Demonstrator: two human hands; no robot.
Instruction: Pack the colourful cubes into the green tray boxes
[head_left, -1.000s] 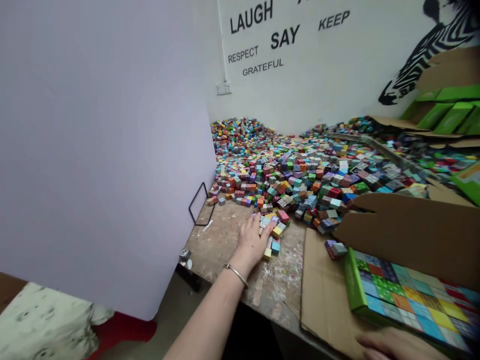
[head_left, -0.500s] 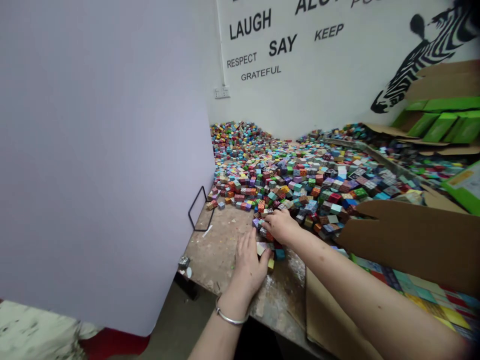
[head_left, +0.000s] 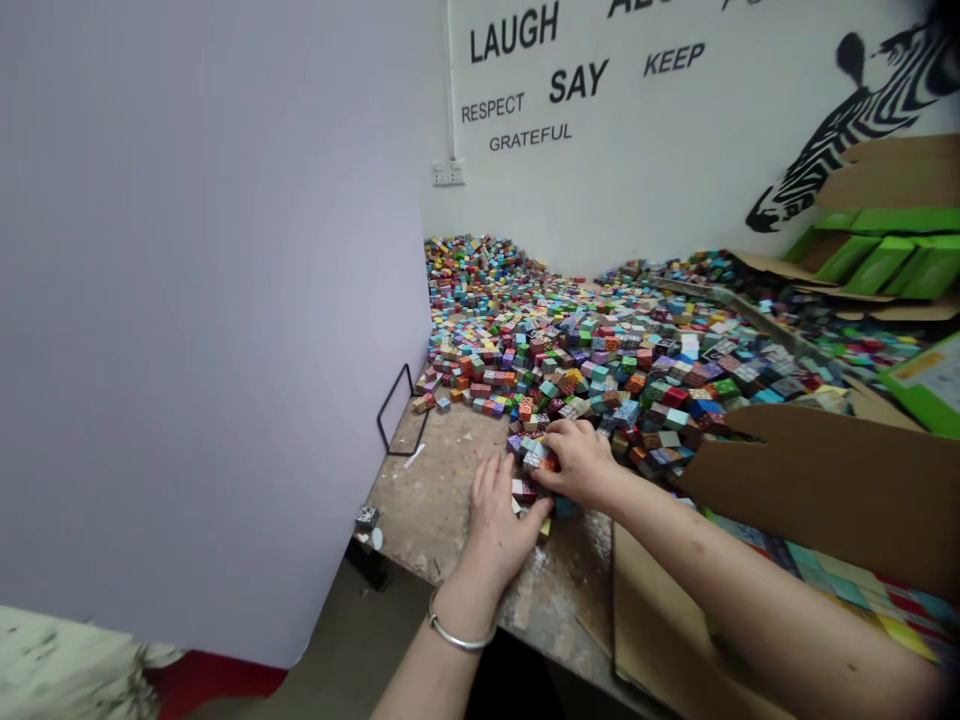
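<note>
Small colourful blocks (head_left: 600, 372) lie heaped over the back of a worn table (head_left: 442, 480). My left hand (head_left: 501, 525), with a silver bangle at the wrist, rests near the front edge; its fingers and thumb are spread beside a few blocks, a white one and a yellow one among them. Just right and beyond it, my right hand (head_left: 579, 462) curls its fingers and thumb around a small group of blocks (head_left: 535, 456), white, grey and orange, at the near edge of the heap.
A large pale panel (head_left: 210, 300) fills the left side, with a black wire frame (head_left: 401, 410) beside it. Cardboard flaps (head_left: 825, 490) stand at the right, near green boxes (head_left: 885, 265). One patterned block (head_left: 367, 517) sits at the table's left corner.
My right hand has moved slightly right and closed around blocks at the heap's near edge. My left hand has barely moved. The camera view has shifted a little.
</note>
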